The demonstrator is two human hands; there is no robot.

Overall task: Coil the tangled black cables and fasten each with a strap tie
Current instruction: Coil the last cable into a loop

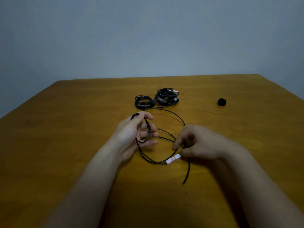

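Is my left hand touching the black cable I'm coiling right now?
Touching. The head view shows the black cable looped around the fingers of the left hand, with the thumb holding it at the top.

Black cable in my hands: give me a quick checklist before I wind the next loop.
1. Left hand holds the started loops of the black cable: ok.
2. Right hand pinches the cable beside the white tag: ok.
3. Loose end lies free on the table: ok.
4. Big loop apart from the coiled bundles: cannot tell.
5. Strap in either hand: not ok; a small black roll, perhaps the straps, sits far right.
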